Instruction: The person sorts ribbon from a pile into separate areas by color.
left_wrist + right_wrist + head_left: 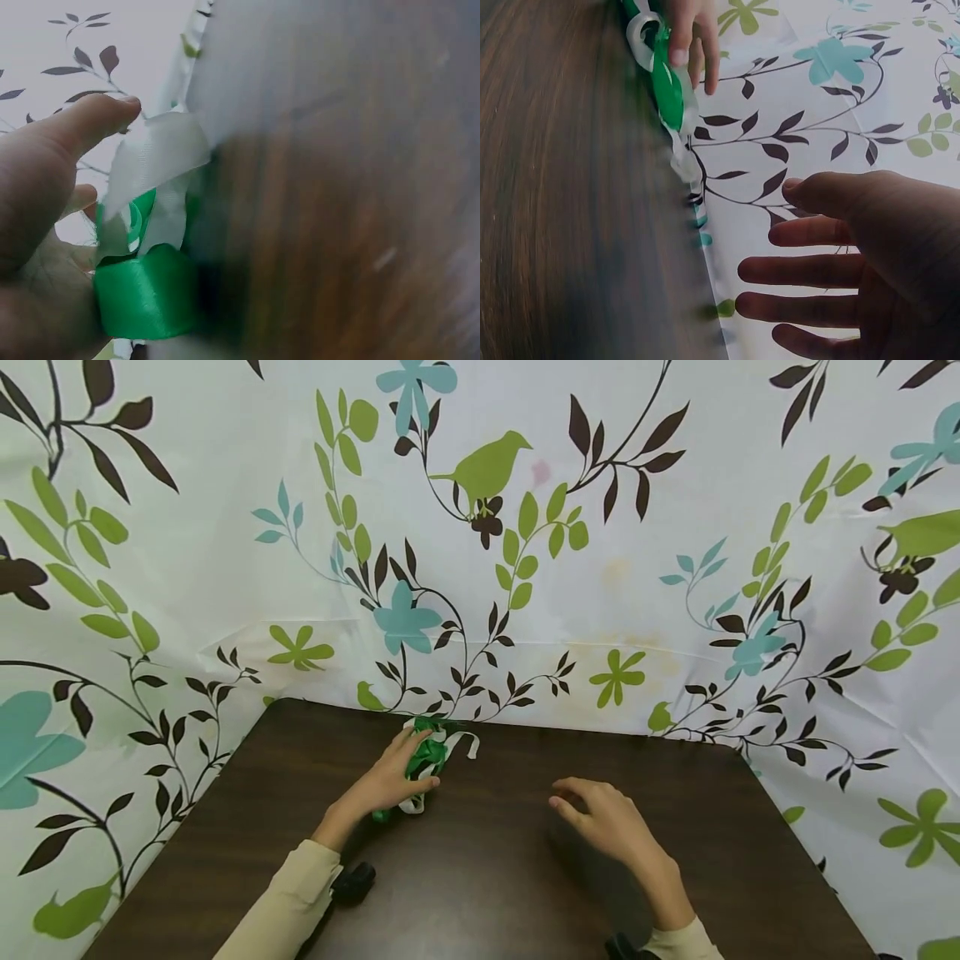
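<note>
A loose bundle of green ribbon and white ribbon lies on the dark table, left of centre and close to its far edge. My left hand is at the bundle's left side, fingers stretched along it and thumb held apart. In the left wrist view, wide loops of green ribbon and white ribbon stand beside the palm; whether the fingers touch them I cannot tell. Over the right part of the table hovers my right hand, holding nothing, its fingers spread in the right wrist view.
Dark wood-grain table spans the space under both hands. Behind it and at both sides hangs a white cloth printed with leaves, flowers and birds. A small black device sits at the left wrist.
</note>
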Action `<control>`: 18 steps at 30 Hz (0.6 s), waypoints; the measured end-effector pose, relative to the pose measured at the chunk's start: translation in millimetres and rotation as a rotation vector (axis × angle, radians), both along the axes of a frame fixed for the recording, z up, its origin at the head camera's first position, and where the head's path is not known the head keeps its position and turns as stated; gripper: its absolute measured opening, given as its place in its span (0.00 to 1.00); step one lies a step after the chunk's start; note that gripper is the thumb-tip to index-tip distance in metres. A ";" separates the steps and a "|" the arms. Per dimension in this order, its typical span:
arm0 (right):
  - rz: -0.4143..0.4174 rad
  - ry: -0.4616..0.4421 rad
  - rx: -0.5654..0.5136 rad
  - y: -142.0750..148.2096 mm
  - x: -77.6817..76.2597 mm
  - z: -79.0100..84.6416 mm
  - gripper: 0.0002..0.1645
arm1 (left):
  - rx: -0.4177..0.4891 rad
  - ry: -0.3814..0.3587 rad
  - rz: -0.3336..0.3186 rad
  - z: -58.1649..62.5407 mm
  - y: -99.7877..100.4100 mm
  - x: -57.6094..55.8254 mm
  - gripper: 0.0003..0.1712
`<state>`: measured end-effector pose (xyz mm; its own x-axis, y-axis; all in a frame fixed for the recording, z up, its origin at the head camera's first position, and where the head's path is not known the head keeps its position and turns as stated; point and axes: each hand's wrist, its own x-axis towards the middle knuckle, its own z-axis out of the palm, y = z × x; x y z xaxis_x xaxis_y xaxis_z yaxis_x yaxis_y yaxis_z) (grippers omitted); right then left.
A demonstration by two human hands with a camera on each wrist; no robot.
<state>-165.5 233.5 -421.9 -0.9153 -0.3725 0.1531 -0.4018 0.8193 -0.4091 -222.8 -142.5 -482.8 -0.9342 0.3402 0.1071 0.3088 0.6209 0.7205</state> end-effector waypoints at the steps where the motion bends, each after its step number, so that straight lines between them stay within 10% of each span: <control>1: 0.004 0.006 0.003 -1.0 0.3 0.6 0.28 | -0.004 -0.002 -0.007 -0.5 1.9 0.8 0.50; 18: 0.126 -0.001 -0.011 -14.8 9.6 7.5 0.19 | -0.182 0.132 -0.133 -6.1 30.3 17.7 0.32</control>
<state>-155.9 218.7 -414.4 -0.8615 -0.4831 0.1564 -0.5009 0.7578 -0.4182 -205.0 -112.2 -488.9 -0.8617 0.4844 0.1511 0.4808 0.6843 0.5483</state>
